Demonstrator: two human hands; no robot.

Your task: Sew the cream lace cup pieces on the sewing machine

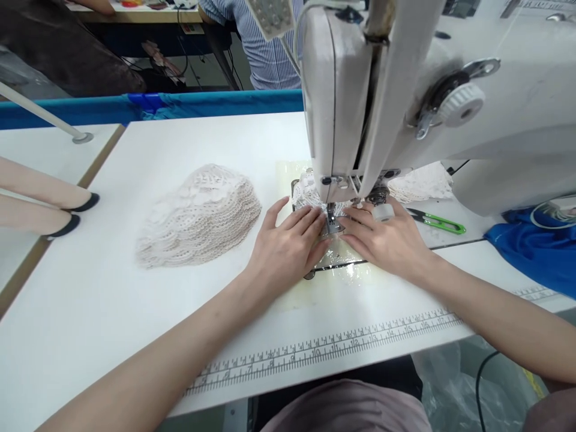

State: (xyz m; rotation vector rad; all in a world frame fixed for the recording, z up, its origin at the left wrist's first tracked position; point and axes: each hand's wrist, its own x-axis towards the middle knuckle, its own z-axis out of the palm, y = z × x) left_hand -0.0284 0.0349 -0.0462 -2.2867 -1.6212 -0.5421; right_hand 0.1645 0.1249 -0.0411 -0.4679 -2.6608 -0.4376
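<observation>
A piece of white lace point(306, 191) lies under the head of the sewing machine point(333, 114), around the presser foot point(332, 225). My left hand point(285, 247) rests flat left of the foot, fingertips on the near edge of the lace and the thumb apart. On the other side, my right hand point(389, 241) lies with its fingers stretched toward the foot, touching the lace edge. The hands and the machine head cover much of the lace. To the left sits a layered stack of cream lace pieces point(207, 216).
More lace point(425, 182) lies behind my right hand, near green-handled thread snips point(438, 222). Blue cloth point(537, 246) is bunched at the right. A printed ruler point(315, 354) runs along the table's front edge. Beyond the blue rail point(216, 107), a person in a striped shirt point(270, 54) is partly visible.
</observation>
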